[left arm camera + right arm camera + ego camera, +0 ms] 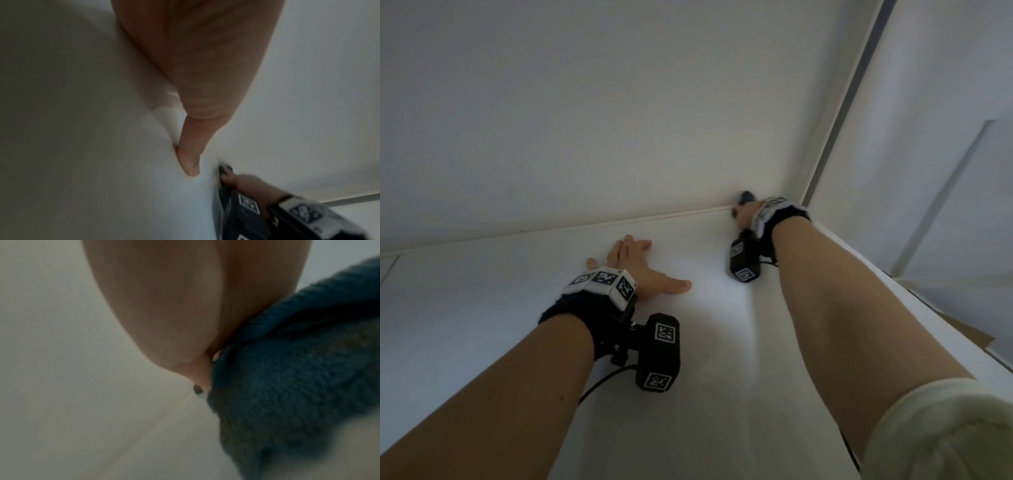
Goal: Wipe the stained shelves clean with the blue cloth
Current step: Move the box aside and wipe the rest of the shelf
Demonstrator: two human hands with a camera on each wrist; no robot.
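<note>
A person's two bare arms reached across a flat white shelf board (pixel 517 325). The left hand (pixel 635 265) lay flat on it, fingers straight and spread, thumb out to the side. The right hand (pixel 744 214) was at the board's far right corner, against the back wall, its fingers curled round a crumpled blue knitted cloth (pixel 287 378) pressed into that corner.

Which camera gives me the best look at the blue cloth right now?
The right wrist view: the blue cloth fills its right half, bunched against the right hand. The head view shows only a small blue tip beyond that hand in the far corner. In the left wrist view, no cloth can be told.
</note>
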